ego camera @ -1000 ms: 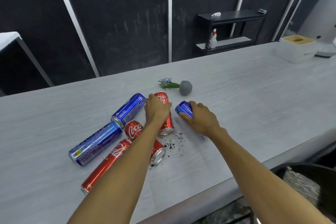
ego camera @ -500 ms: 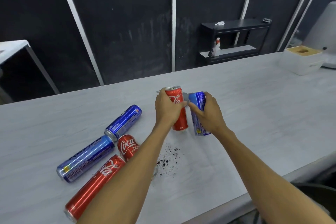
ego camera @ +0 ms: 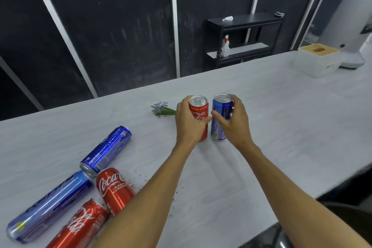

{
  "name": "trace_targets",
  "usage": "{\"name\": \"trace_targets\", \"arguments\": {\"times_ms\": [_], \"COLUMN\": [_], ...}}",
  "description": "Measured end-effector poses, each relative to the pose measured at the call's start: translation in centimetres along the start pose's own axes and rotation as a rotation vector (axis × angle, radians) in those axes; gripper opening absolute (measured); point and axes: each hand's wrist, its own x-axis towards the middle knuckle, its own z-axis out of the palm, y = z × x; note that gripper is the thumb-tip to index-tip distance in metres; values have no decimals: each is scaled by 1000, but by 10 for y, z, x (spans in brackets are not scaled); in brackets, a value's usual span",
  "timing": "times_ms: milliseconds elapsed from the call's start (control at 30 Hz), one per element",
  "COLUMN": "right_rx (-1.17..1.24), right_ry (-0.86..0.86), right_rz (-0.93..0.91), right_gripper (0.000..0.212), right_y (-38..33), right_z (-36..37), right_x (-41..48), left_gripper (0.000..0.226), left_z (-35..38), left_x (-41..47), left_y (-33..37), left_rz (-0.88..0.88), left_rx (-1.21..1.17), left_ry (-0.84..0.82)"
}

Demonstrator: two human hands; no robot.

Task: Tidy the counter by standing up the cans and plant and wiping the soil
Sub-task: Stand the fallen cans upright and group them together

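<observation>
My left hand (ego camera: 188, 125) grips a red cola can (ego camera: 199, 112) that stands upright on the pale counter (ego camera: 281, 127). Right beside it my right hand (ego camera: 234, 122) grips a blue can (ego camera: 222, 110), also upright. Behind my left hand lies the small plant (ego camera: 162, 109) on its side; its pot is hidden. At the near left lie two blue cans (ego camera: 106, 150) (ego camera: 48, 207) and two red cans (ego camera: 113, 189) (ego camera: 80, 225). Dark soil crumbs (ego camera: 173, 199) are scattered near my left forearm.
A white box with a tan lid (ego camera: 316, 59) and a white appliance (ego camera: 350, 26) stand at the far right of the counter. A black shelf unit (ego camera: 243, 40) with a spray bottle is behind the counter. The counter's front edge runs at the lower right.
Both hands lifted a red can and a blue can off their sides, turned them upright and set them down side by side farther back on the counter.
</observation>
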Motion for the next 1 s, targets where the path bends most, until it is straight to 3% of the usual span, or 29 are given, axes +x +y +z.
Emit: {"name": "trace_targets", "arguments": {"times_ms": [300, 533, 1000], "right_rx": [15, 18, -5], "right_ry": [13, -33, -106], "right_rz": [-21, -32, -13], "right_gripper": [76, 67, 69], "right_y": [28, 41, 61], "right_z": [-3, 0, 6], "right_x": [29, 68, 121], "left_gripper": [79, 80, 79], "left_z": [32, 56, 87], "left_x": [30, 54, 94], "left_y": [-1, -2, -4], "left_rz": [69, 75, 59], "left_rx": [-6, 6, 33], "left_ry": [38, 13, 36]}}
